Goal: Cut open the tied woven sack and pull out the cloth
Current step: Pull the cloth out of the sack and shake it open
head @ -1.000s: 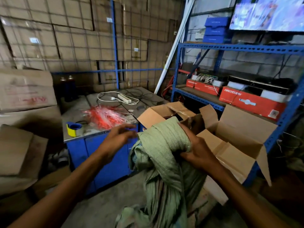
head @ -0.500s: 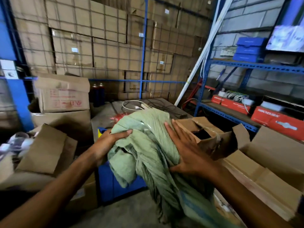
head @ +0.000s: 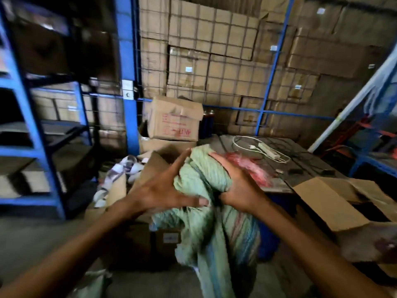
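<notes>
Fingers (head: 182, 157) of left hand (head: 160, 190) spread wide, palm flat against left side of green cloth (head: 204, 179), thumb across its lower fold; not closed around it. Fingers of right hand (head: 238, 186) curled, gripping cloth from the right near its bunched top. Cloth held up between both hands, centre of view, loose end hanging down below the wrists, faint blue and reddish stripes on the hanging part. Far left: blue rack (head: 36, 134), shelves dark, contents too dim to tell. Next, blue post (head: 126, 67) with wire mesh beside it and stacked cartons (head: 214, 50) behind the mesh. Below, a checked rag (head: 120, 175) over an open box (head: 150, 168), just left of left hand. Behind the hands, carton with red print (head: 174, 121), upside down by the lettering, atop another carton. Right of it, two dark bottles (head: 207, 123). Further right, dark table (head: 300, 160) carrying white power strip (head: 268, 150) with coiled cord, and red plastic strips (head: 251, 166) partly hidden by right hand. Lower right, open carton (head: 330, 203), flaps up. Far right, white pipe (head: 352, 110) leaning against another blue rack. Bottom left, corner of green woven material (head: 92, 284), blurred; cannot tell whether sack.
</notes>
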Available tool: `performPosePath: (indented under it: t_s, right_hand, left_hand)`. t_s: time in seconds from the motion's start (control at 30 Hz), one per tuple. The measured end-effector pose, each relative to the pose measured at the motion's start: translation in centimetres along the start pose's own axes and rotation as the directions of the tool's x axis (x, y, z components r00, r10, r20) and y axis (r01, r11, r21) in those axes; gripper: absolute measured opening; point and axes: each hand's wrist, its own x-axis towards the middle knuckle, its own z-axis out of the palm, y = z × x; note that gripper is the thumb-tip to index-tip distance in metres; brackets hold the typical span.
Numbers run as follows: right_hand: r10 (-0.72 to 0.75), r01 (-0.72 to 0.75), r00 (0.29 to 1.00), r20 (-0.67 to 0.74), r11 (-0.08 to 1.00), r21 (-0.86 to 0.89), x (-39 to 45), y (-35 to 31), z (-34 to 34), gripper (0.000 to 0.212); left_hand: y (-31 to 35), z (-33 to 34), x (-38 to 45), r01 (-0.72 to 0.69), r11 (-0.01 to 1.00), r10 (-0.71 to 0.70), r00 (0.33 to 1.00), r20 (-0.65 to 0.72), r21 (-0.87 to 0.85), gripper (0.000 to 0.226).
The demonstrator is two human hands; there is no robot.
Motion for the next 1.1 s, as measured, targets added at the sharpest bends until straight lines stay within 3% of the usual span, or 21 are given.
performPosePath:
  t_s: [0.1, 0.17, 0.23, 0.3, 0.33, 0.4, 0.43, 0.53, 0.57, 0.63, 0.67, 0.73, 0.77, 0.8, 0.83, 0.87, 0.97, 1.0, 1.1]
  right_hand:
    - [-0.099, 0.099, 0.995, 0.014, 0.995, 0.0, 3.9, -1.3, 4.8, 0.089]
    - [-0.152, 0.158, 0.986, 0.07, 0.983, -0.091, 5.7, -2.4, 7.4, 0.092]
    - [-0.198, 0.252, 0.954, 0.223, 0.937, -0.244, 7.0, -3.2, 9.6, 0.103]
    - [-0.217, 0.351, 0.899, 0.381, 0.877, -0.327, 7.8, -3.4, 11.6, 0.111]
    - [-0.228, 0.381, 0.881, 0.414, 0.86, -0.339, 7.9, -3.3, 12.5, 0.111]
    - [-0.271, 0.404, 0.881, 0.389, 0.859, -0.315, 8.5, -3.3, 15.1, 0.104]
    - [-0.287, 0.393, 0.894, 0.344, 0.871, -0.293, 8.9, -3.4, 16.5, 0.097]
    - [-0.235, 0.265, 0.955, 0.182, 0.951, -0.162, 11.1, -4.6, 20.5, 0.067]
    - [-0.216, 0.233, 0.963, 0.164, 0.968, -0.093, 11.9, -5.3, 21.8, 0.058]
    - [-0.186, 0.15, 0.953, 0.24, 0.976, 0.16, 13.8, -6.2, 24.9, 0.045]
    - [-0.174, 0.073, 0.93, 0.323, 0.95, 0.303, 14.7, -6.6, 26.2, 0.043]
    - [-0.18, -0.192, 0.83, 0.528, 0.797, 0.573, 16.9, -7.1, 28.5, 0.043]
    - [-0.165, -0.415, 0.741, 0.651, 0.65, 0.637, 18.2, -7.3, 29.6, 0.043]
    - [-0.161, -0.614, 0.623, 0.766, 0.507, 0.605, 19.3, -7.5, 30.8, 0.043]
    - [-0.179, -0.712, 0.55, 0.816, 0.41, 0.57, 20.1, -7.7, 31.8, 0.045]
    - [-0.211, -0.725, 0.528, 0.822, 0.391, 0.567, 21.1, -7.6, 33.7, 0.053]
    - [-0.122, -0.609, 0.663, 0.738, 0.485, 0.627, 22.8, -7.0, 40.7, 0.082]
    - [-0.109, -0.609, 0.668, 0.737, 0.49, 0.624, 22.8, -6.3, 43.0, 0.084]
    - [-0.097, -0.679, 0.567, 0.818, 0.507, 0.531, 21.9, -5.4, 49.5, 0.079]
  left_hand:
    - [-3.6, -1.6, -2.3, 0.011, 0.987, 0.031, 0.966, -0.258, 0.16, 0.089]
    - [-6.0, -3.6, -4.1, 0.152, 0.979, -0.09, 0.919, -0.383, 0.134, 0.078]
    - [-8.1, -6.1, -5.8, 0.308, 0.949, -0.234, 0.839, -0.491, 0.074, 0.075]
    - [-10.1, -8.9, -8.1, 0.423, 0.904, -0.386, 0.734, -0.559, -0.069, 0.059]
    - [-10.7, -9.9, -9.0, 0.414, 0.891, -0.442, 0.689, -0.575, -0.189, 0.042]
    - [-12.4, -11.9, -11.2, 0.358, 0.826, -0.561, 0.604, -0.567, -0.436, 0.014]
    - [-13.0, -12.6, -12.0, 0.351, 0.787, -0.61, 0.571, -0.55, -0.508, 0.012]
    - [-14.6, -13.1, -13.8, 0.343, 0.66, -0.726, 0.518, -0.452, -0.668, 0.026]
    - [-14.5, -13.0, -14.2, 0.329, 0.617, -0.765, 0.461, -0.449, -0.715, 0.03]
    - [-16.1, -13.3, -14.9, 0.133, 0.467, -0.845, 0.359, -0.397, -0.874, 0.033]
    - [-16.5, -13.4, -14.9, 0.077, 0.43, -0.855, 0.354, -0.379, -0.899, 0.031]
    - [-18.2, -14.1, -14.9, 0.023, 0.382, -0.868, 0.353, -0.35, -0.924, 0.022]
    - [-19.2, -14.3, -14.8, 0.018, 0.388, -0.87, 0.336, -0.36, -0.921, 0.026]
    - [-20.2, -14.4, -14.9, 0.011, 0.373, -0.878, 0.326, -0.349, -0.928, 0.027]
    - [-20.8, -14.5, -14.7, 0.013, 0.354, -0.887, 0.321, -0.331, -0.935, 0.027]
    - [-21.8, -14.4, -14.6, 0.057, 0.348, -0.899, 0.303, -0.316, -0.936, 0.028]
    - [-25.4, -13.6, -15.0, 0.215, 0.319, -0.941, 0.19, -0.281, -0.923, 0.025]
    - [-26.5, -13.4, -15.7, 0.262, 0.314, -0.947, 0.158, -0.28, -0.912, 0.021]
    - [-30.5, -13.1, -19.1, 0.416, 0.247, -0.967, 0.045, -0.252, -0.875, 0.029]
